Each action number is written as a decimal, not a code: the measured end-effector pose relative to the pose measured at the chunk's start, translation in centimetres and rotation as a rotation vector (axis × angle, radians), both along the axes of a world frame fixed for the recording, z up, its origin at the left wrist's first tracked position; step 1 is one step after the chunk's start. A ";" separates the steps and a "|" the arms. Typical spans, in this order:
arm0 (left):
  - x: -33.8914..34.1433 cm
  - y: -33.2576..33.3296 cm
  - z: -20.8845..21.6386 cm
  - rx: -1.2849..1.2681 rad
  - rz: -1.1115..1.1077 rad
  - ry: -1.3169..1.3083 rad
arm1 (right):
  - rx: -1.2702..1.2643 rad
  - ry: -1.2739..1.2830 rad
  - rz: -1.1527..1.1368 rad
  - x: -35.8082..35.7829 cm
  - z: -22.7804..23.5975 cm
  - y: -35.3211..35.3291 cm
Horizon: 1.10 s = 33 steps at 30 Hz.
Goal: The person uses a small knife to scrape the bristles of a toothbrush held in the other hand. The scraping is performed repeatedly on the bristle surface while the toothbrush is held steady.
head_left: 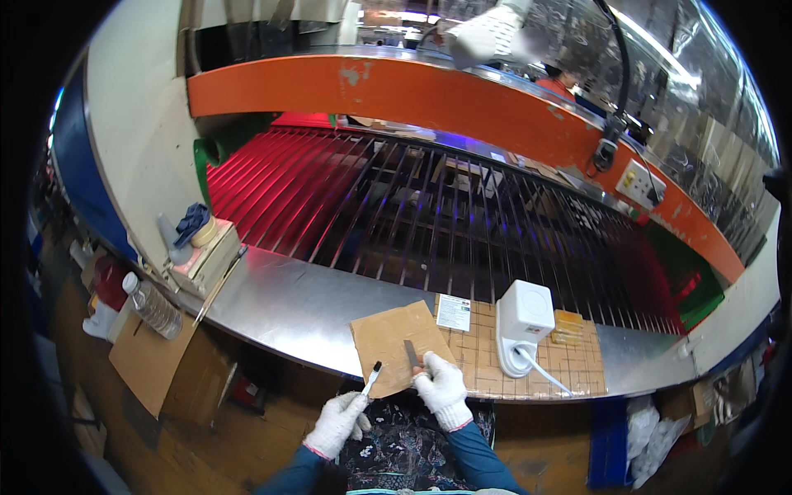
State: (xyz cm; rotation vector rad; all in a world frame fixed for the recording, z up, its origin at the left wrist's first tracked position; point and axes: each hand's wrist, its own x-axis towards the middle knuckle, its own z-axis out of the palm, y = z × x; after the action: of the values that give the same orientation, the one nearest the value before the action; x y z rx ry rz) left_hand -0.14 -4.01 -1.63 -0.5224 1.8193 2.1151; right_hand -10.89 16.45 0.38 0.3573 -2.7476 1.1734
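Observation:
My left hand (335, 423), in a white knit glove, is closed around a small brush (372, 380) with a pale handle and dark bristles, like a toothbrush. The bristle end points up and away from me, over a piece of brown cardboard (381, 337) at the near edge of the metal ledge. Also gloved, my right hand (443, 386) pinches a narrow flat grey strip (411, 353), apparently metal, above the same cardboard. Brush and strip are apart. The fingers partly hide the strip's lower end.
Right of the cardboard, a white device (525, 315) with a cable stands on a grid-marked board (569, 367), near a printed card (454, 313) and a yellowish block (567, 327). Beyond lies a slatted bed (396, 214) under an orange beam (462, 91). A plastic bottle (153, 308) stands left.

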 end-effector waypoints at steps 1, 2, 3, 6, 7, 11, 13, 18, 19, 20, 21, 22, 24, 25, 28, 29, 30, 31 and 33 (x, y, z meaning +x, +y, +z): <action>-0.2 -0.7 0.0 -0.008 -0.019 0.003 | -0.155 -0.083 0.011 -0.1 -0.1 0.3; -0.4 -1.4 0.1 0.008 -0.037 0.003 | -0.186 -0.095 0.033 -0.3 -0.1 0.6; -0.6 -1.9 0.1 0.011 -0.055 0.001 | -0.214 -0.090 0.044 -0.3 -0.2 0.7; -1.0 -2.7 0.1 0.041 -0.104 0.000 | -0.309 -0.217 0.038 -0.3 -0.3 1.0; -1.1 -3.0 0.1 0.061 -0.118 -0.002 | -0.352 -0.270 0.030 -0.3 -0.2 1.1; -1.3 -3.4 -0.2 0.104 -0.127 0.008 | -0.572 -0.353 0.083 -0.5 -0.1 1.5; -1.4 -3.6 -0.4 0.098 -0.139 -0.003 | -0.572 -0.352 0.078 -0.6 0.1 1.8; -1.6 -3.8 -0.5 0.105 -0.148 -0.012 | -0.707 -0.416 0.025 -0.6 0.6 2.3; -1.7 -3.8 -0.5 0.104 -0.151 -0.013 | -0.708 -0.417 0.008 -0.5 0.7 2.4; -1.7 -3.8 -0.5 0.106 -0.148 -0.026 | -0.716 -0.413 0.005 -0.5 0.8 2.4; -1.7 -3.8 -0.5 0.106 -0.150 -0.008 | -0.726 -0.405 0.002 -0.5 0.8 2.5; -1.7 -3.7 -0.5 0.108 -0.145 -0.003 | -0.746 -0.404 -0.005 -0.5 0.7 2.6; -1.6 -3.8 -0.6 0.118 -0.138 0.002 | -0.793 -0.386 -0.013 -0.5 0.4 2.8; -1.6 -3.7 -0.6 0.127 -0.137 0.003 | -0.810 -0.386 -0.017 -0.5 0.2 3.0; -1.6 -3.7 -0.9 0.144 -0.135 0.005 | -0.886 -0.377 -0.001 -0.7 -0.6 3.6; -1.6 -3.7 -1.0 0.148 -0.135 0.005 | -0.923 -0.386 0.013 -0.9 -0.9 3.8; -1.6 -3.8 -1.0 0.146 -0.139 0.005 | -0.963 -0.388 0.020 -1.0 -1.2 4.0; -1.6 -3.8 -1.0 0.143 -0.143 0.004 | -1.012 -0.394 0.018 -1.2 -1.4 4.2; -1.7 -3.9 -0.9 0.143 -0.154 0.005 | -1.104 -0.377 0.041 -1.4 -1.7 4.5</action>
State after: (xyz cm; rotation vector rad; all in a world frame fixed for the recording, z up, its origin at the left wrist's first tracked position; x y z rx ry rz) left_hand -1.84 -7.92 -2.57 -0.3315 1.6386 2.1219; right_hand -12.24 20.91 -1.35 0.0414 -1.8439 2.6718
